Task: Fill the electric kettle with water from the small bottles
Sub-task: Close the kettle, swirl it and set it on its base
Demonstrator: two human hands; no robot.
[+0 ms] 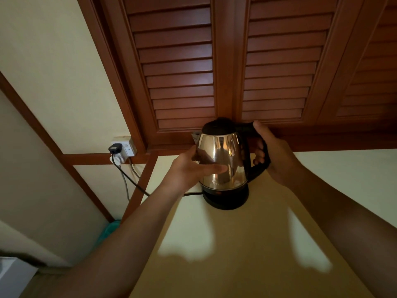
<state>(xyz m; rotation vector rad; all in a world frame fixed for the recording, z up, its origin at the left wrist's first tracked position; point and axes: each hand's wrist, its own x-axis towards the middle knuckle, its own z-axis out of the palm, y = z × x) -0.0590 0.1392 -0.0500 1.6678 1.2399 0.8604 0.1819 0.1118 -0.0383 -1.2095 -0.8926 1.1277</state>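
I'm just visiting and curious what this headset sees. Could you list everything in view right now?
kettle: one, shiny steel with black lid and handle, on the black base, lid closed
base: one, black, on the pale tabletop near the wall
tabletop: one, pale yellow, fills the lower middle
cord: one, black, runs from the base up to the wall socket
wall socket: one, white, on the wall at left, black plug in it
louvred shutters: brown wood, several panels behind the kettle
teal object: one, low at left, partly hidden, cannot tell what it is
left hand: flat against the kettle's steel body
right hand: wrapped around the kettle's handle
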